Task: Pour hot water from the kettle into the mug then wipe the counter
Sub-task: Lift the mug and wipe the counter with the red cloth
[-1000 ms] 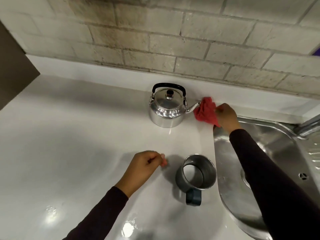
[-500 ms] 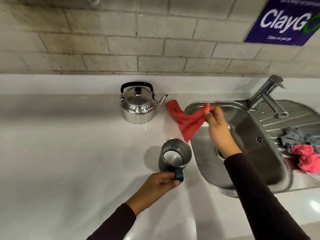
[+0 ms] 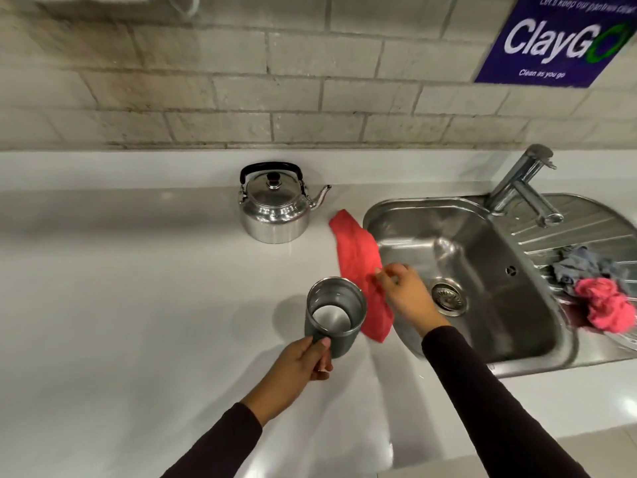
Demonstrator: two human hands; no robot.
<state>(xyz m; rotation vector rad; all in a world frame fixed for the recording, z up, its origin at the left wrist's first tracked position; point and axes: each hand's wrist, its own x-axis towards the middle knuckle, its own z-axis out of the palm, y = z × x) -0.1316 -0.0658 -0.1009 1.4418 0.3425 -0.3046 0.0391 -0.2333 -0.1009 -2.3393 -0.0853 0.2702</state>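
Now the red cloth (image 3: 358,267) is being laid flat by the right hand's (image 3: 405,291) pinching fingers, while the mug (image 3: 333,317) is being gripped by the left hand (image 3: 303,360); water could be spilled if it is being tipped.

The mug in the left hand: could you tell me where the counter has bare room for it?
Bare counter runs left of the kettle and mug. The strip beside the sink is crowded by the red cloth and right hand.

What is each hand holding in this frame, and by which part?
The left hand grips the mug by its handle. The right hand pinches the red cloth at its edge beside the sink.
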